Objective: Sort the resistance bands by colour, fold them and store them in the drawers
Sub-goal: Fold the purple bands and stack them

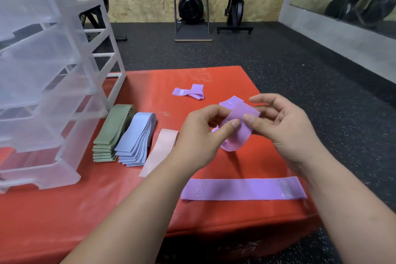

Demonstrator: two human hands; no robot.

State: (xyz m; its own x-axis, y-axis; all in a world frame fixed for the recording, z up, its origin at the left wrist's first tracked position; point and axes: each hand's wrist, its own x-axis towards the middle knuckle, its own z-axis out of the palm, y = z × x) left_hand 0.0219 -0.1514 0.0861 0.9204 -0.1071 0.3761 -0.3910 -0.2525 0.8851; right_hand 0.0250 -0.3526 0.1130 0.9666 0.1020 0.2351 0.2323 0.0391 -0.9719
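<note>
My left hand [199, 135] and my right hand [282, 126] both pinch a crumpled purple band [237, 130] above the red mat [107, 199]. A second purple band [244, 188] lies flat near the mat's front right edge. A third purple band [189, 91], loosely twisted, lies farther back. Left of my hands sit a stack of green bands [111, 133], a stack of blue bands [137, 137] and a pink band [158, 152], all laid flat side by side.
A translucent plastic drawer unit [42, 70] stands on the mat's left side, its drawers pulled partly forward. Black rubber flooring [321, 92] surrounds the mat. Exercise machines [190, 6] stand against the plywood wall at the back.
</note>
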